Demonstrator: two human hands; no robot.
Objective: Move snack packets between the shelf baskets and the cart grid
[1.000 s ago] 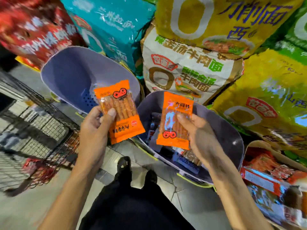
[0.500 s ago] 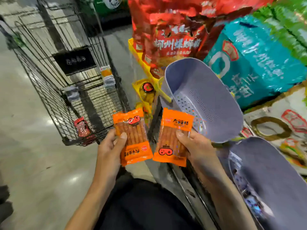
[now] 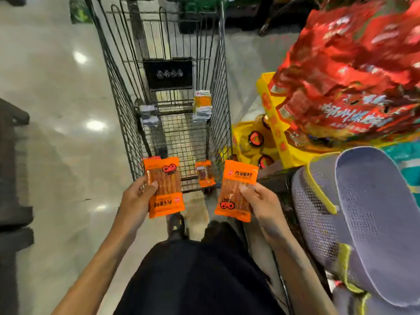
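Note:
My left hand (image 3: 136,201) grips an orange snack packet (image 3: 164,187) by its left edge, thumb on the front. My right hand (image 3: 261,203) holds a second orange packet (image 3: 237,189) by its right edge. Both packets hang just in front of the near end of a black wire cart (image 3: 172,105). Inside the cart, a third orange packet (image 3: 204,173) leans at the near right corner, and two more packets (image 3: 201,105) (image 3: 148,114) sit against the inner grid further back. A grey perforated shelf basket (image 3: 375,214) is at my right.
Red snack bags (image 3: 354,71) and a yellow box of jars (image 3: 270,133) are stacked on the right beside the cart. Shiny floor (image 3: 63,155) lies to the left, with a dark object (image 3: 13,178) at the left edge. My dark trousers and shoes show below.
The view has swung left from the shelf baskets until the cart is straight ahead. Both hands still hold their packets, which have spread apart and now sit at the cart's near end.

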